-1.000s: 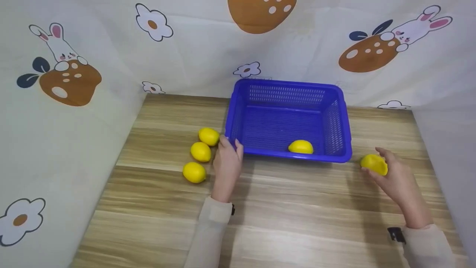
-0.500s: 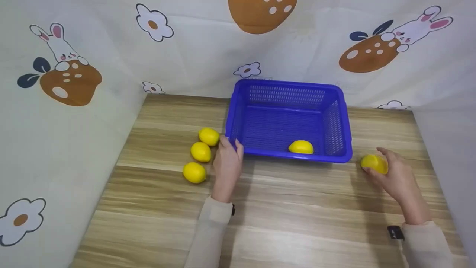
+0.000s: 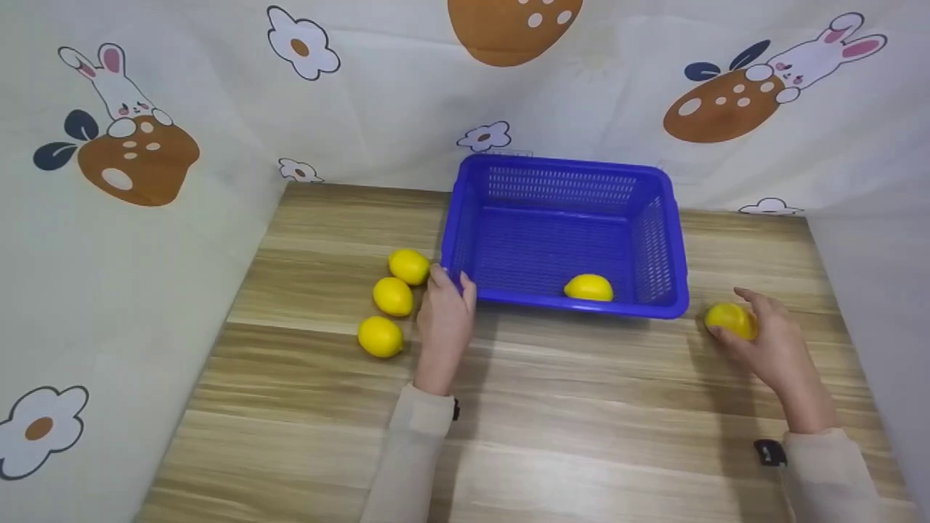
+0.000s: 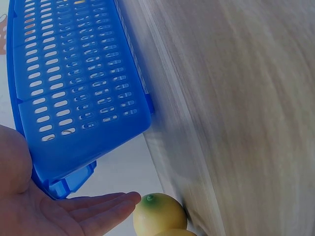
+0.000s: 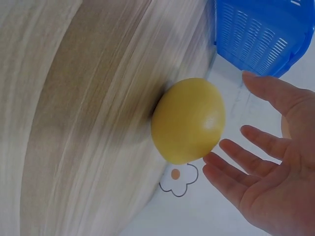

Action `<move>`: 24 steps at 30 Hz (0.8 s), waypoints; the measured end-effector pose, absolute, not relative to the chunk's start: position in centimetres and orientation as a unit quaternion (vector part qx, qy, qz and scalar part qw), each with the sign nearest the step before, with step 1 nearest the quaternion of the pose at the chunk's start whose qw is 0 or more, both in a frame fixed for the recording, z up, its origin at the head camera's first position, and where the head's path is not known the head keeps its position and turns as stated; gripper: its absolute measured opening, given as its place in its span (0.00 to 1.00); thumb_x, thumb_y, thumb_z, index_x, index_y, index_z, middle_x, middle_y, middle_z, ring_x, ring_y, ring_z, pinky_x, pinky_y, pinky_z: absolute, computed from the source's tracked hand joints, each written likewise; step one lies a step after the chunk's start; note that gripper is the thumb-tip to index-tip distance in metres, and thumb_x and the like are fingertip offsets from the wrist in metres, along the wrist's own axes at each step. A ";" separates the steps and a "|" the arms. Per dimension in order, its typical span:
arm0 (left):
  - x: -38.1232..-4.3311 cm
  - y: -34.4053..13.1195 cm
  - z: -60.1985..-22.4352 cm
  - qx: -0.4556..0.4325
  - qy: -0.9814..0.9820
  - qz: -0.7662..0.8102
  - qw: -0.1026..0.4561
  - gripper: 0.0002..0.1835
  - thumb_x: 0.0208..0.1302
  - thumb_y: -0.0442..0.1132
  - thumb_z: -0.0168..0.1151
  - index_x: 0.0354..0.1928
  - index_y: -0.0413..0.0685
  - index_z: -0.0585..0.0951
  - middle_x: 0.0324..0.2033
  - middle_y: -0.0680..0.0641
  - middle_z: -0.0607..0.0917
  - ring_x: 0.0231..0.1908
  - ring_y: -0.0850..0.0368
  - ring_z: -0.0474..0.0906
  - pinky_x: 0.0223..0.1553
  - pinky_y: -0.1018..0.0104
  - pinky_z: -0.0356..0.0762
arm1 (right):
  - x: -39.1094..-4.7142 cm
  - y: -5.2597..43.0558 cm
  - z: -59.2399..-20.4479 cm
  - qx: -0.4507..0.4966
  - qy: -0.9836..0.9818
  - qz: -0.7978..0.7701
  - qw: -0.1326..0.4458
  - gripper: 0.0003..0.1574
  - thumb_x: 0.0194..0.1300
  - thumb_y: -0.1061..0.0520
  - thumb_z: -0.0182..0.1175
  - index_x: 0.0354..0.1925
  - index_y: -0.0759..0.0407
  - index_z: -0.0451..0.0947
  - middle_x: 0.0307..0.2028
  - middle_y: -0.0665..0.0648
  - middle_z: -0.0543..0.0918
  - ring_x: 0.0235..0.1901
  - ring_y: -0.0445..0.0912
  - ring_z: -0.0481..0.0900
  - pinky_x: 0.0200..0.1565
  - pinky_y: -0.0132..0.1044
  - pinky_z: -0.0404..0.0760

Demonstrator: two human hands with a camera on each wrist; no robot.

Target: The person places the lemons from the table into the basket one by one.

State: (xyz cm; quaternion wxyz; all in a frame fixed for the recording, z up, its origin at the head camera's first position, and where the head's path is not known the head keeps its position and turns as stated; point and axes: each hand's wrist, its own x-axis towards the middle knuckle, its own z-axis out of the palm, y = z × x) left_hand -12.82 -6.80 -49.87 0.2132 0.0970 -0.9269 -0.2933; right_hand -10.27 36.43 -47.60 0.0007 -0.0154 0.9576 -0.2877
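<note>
Hand on R: fingers spread & relaxed, loosely curved about R lemon, thumb well off to one side in R wrist view. Lemon sits on table, R of blue basket, nr its front corner. Can't tell if any fingertip makes contact.

L hand: fingers straight & tog., thumb apart, basket's L front corner btwn them; can't tell how firmly it's held. Fingertips just beside far lemon, contact unclear. Far lemon, mid lemon & front lemon make a slanting row L of basket; front one slightly apart.

Basket upright, slotted sides, w/ inner lemon by front wall, toward R.

L sleeve & R sleeve pale; blk device at R cuff. Behind: cloth backdrop w/ rabbit, flower & brown fruit prints.
</note>
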 end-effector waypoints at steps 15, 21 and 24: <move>-12.9 -6.9 -50.1 0.091 -0.926 -0.293 0.220 0.21 0.78 0.41 0.56 0.58 0.27 0.71 0.36 0.33 0.84 0.29 0.37 0.85 0.26 0.45 0.85 | -11.1 37.2 -48.8 -0.033 0.957 -0.289 0.001 0.46 0.63 0.60 0.74 0.71 0.76 0.64 0.66 0.87 0.65 0.60 0.82 0.67 0.58 0.80 0.67; -12.8 -6.8 -49.9 0.093 -0.925 -0.293 0.223 0.21 0.78 0.41 0.56 0.58 0.27 0.71 0.36 0.33 0.84 0.29 0.36 0.85 0.26 0.44 0.85 | -11.3 37.4 -49.1 -0.026 0.957 -0.290 0.001 0.47 0.63 0.60 0.75 0.71 0.77 0.65 0.66 0.87 0.65 0.62 0.83 0.66 0.60 0.82 0.64; -12.8 -6.8 -49.9 0.095 -0.925 -0.293 0.224 0.21 0.78 0.41 0.56 0.57 0.28 0.71 0.37 0.33 0.85 0.29 0.36 0.85 0.26 0.44 0.85 | -11.4 37.4 -49.3 -0.022 0.957 -0.289 0.001 0.46 0.63 0.60 0.74 0.71 0.77 0.65 0.66 0.88 0.65 0.61 0.84 0.66 0.60 0.82 0.64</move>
